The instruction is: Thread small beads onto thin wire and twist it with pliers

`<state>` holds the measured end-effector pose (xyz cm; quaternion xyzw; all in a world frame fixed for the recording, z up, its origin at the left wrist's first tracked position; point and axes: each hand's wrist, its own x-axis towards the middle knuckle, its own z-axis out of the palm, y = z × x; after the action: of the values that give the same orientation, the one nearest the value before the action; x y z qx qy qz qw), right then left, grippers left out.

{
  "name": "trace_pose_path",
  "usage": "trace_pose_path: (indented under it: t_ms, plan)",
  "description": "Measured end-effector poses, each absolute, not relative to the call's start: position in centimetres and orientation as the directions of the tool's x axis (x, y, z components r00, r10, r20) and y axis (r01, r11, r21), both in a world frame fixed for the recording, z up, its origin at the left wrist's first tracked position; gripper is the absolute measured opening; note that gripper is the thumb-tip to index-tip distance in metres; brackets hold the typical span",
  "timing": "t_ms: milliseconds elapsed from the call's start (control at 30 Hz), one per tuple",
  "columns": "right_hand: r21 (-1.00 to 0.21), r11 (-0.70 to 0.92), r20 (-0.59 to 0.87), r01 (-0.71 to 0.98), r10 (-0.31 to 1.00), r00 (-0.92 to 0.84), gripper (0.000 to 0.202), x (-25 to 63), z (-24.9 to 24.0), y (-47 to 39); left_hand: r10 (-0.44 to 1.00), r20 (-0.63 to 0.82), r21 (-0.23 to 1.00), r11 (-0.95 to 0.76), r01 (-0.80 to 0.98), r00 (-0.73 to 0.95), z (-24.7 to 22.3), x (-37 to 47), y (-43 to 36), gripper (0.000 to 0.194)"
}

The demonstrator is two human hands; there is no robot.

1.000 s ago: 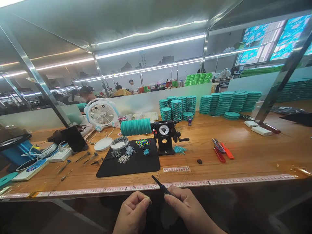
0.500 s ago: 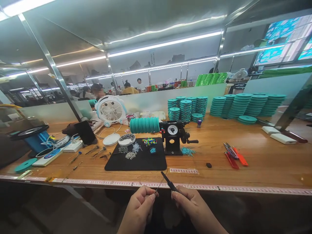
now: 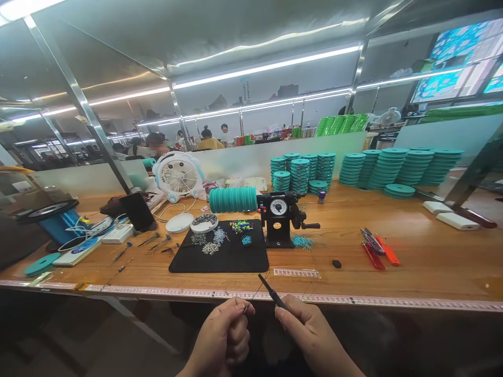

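My left hand (image 3: 225,332) is just below the bench's front edge, thumb and forefinger pinched on a thin dark line (image 3: 257,289), the other fingers curled. Something small and dark shows at the fingertips, too small to name. Beside it my right hand (image 3: 308,332) grips a slim black tool (image 3: 269,287) with a narrow, flat-looking tip slanting up and left. The thin line runs up toward that tip; whether they touch I cannot tell. Beyond both hands lies a black mat (image 3: 220,263) with metal bits, coloured beads (image 3: 241,226) and small blue pieces (image 3: 246,240).
A black winder (image 3: 279,222) with a dial and crank carries several teal spools (image 3: 232,200). Stacks of teal spools (image 3: 299,175) line the back. Cutters (image 3: 372,242) and an orange-handled tool (image 3: 389,251) lie right. A measuring tape (image 3: 157,294) runs along the front edge.
My left hand has shifted slightly left and turned, its lower fingers now curled in view. My right hand and the black tool have barely moved.
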<state>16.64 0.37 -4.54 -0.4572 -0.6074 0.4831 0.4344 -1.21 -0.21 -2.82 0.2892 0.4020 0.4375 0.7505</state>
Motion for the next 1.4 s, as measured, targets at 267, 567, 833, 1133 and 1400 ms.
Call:
trace_pose_path:
  t_ms: [267, 567, 833, 1133, 1400]
  plan:
    - [-0.981, 0.123, 0.086, 0.151, 0.969, -0.230, 0.041, 16.7, -4.4, 0.2, 0.926, -0.323, 0.875, 0.371, -0.311, 0.197, -3.8, -1.3, 0.2, 0.027]
    - [-0.961, 0.227, 0.179, 0.157, 0.946, -0.271, 0.038, 16.8, -4.7, 0.0, 0.960, -0.269, 0.926, 0.279, -0.256, 0.075, -3.9, -1.6, 0.7, 0.031]
    - [-0.976, 0.144, 0.104, 0.163, 0.968, -0.228, 0.036, 16.5, -4.7, 0.8, 0.957, -0.254, 0.898, 0.288, -0.333, 0.142, -2.9, -1.6, 0.3, 0.031]
    - [-0.974, 0.131, 0.092, 0.184, 0.974, -0.207, 0.035, 16.5, -4.6, 0.9, 0.961, -0.240, 0.923, 0.269, -0.277, 0.134, -3.0, -1.5, 0.1, 0.027]
    - [-0.974, 0.151, 0.113, 0.170, 0.971, -0.212, 0.034, 16.5, -4.6, 0.9, 0.966, -0.199, 0.947, 0.233, -0.221, 0.164, -3.2, -1.5, 0.0, 0.024]
